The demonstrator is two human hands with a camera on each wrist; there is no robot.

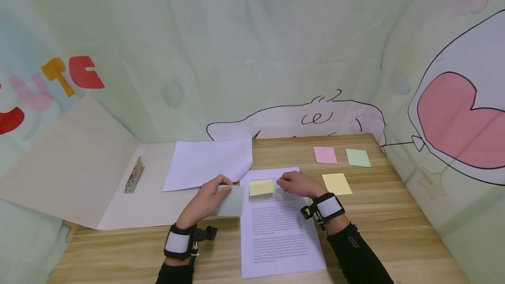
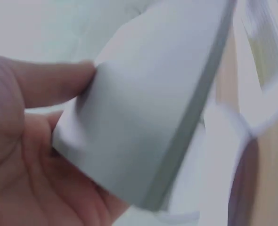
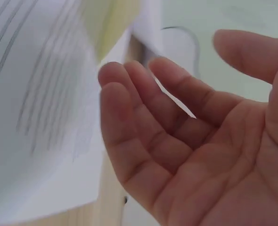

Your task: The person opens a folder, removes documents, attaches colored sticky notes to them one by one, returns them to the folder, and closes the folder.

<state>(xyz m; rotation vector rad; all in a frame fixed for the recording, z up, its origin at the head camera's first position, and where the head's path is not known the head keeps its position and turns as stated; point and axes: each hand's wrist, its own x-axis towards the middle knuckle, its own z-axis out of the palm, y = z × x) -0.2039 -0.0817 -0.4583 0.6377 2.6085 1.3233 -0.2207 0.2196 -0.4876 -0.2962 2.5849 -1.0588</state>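
Note:
My left hand [image 1: 204,201] grips a thick, pale grey-green pad [image 1: 232,203], thumb over its face and fingers beneath. In the left wrist view, the pad [image 2: 143,99] tilts, with its darker edge to the right. Just right of it, a printed sheet [image 1: 278,240] lies on the table, bearing a yellow sticky note [image 1: 261,187] near its top. Beside that note is my right hand [image 1: 297,184], over the sheet's upper right. The right wrist view shows the hand [image 3: 186,132] with loosely bent fingers, thumb apart and nothing between them, fingertips close to the yellow note [image 3: 111,23].
Pink [image 1: 325,155], green [image 1: 358,157] and yellow [image 1: 336,184] sticky notes lie at the table's right. At left, an opened white folder [image 1: 118,214] has a metal clip [image 1: 134,175] along its fold. White paper [image 1: 209,161] overlaps the folder. A printed curtain [image 1: 276,56] hangs behind.

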